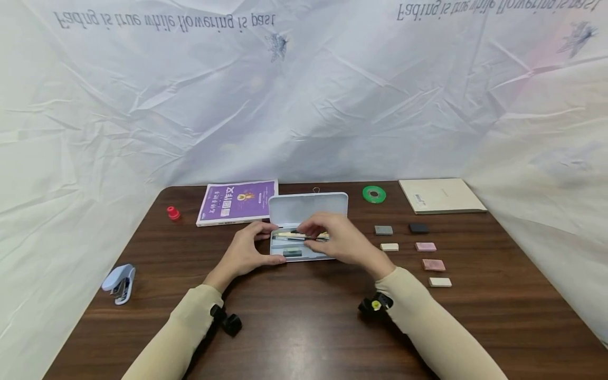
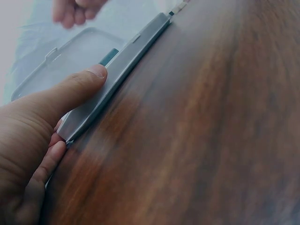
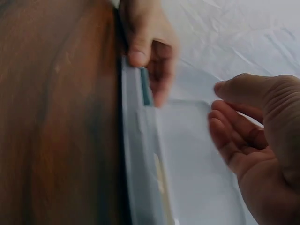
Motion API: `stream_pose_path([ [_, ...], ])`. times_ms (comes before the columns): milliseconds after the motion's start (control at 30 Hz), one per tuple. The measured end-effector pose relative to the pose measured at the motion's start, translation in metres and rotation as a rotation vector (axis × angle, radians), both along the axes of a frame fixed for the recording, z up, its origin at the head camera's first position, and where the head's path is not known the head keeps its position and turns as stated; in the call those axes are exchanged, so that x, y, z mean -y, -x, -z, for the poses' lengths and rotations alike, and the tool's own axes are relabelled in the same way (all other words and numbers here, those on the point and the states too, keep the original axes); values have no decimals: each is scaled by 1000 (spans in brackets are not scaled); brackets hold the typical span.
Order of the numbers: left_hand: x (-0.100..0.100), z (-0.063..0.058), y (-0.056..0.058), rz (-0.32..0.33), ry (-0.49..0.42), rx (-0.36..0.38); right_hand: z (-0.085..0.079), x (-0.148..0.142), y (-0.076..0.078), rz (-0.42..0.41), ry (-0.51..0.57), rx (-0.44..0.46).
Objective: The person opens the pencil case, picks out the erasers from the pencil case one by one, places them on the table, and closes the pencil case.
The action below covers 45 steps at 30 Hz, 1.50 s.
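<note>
Gripping the pale-grey rectangular case (image 1: 300, 209) with my left hand (image 1: 244, 250), I hover my empty, loosely curled right hand (image 1: 344, 241) above.

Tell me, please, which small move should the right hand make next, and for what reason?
Probably lower the fingers of the right hand to the pens. They seem to hold nothing and hover over the open pencil case, where the pens lie within reach. The left hand grips its left end, so it will likely not slide.
</note>
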<state>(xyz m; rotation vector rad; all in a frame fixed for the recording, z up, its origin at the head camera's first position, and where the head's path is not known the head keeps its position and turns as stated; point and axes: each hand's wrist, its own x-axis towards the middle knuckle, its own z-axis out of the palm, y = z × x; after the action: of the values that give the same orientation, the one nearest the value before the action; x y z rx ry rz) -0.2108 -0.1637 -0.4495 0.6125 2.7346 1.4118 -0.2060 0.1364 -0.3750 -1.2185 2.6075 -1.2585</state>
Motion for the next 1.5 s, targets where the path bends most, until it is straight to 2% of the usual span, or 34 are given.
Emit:
stream_pose_path([
  [167, 1, 0, 0, -2, 3, 1, 14, 22, 3, -43, -86, 44],
  [400, 0, 1, 0, 3, -6, 1, 22, 40, 6, -70, -202, 15],
  [667, 0, -1, 1, 7, 4, -6, 18, 41, 6, -87, -244, -21],
  [867, 1, -2, -1, 4, 5, -10, 7, 36, 4, -59, -219, -29],
  [1033, 0, -1, 0, -1, 1, -7, -4, 20, 4, -38, -146, -47],
  [1200, -1, 0, 0, -3, -8, 2, -17, -9, 2, 8, -91, -102],
  [1333, -1, -1, 0, -5, -2, 12, -24, -39, -2, 72, -83, -150],
  [1500, 1, -2, -1, -9, -1, 15, -26, -80, -7, 169, -92, -207],
])
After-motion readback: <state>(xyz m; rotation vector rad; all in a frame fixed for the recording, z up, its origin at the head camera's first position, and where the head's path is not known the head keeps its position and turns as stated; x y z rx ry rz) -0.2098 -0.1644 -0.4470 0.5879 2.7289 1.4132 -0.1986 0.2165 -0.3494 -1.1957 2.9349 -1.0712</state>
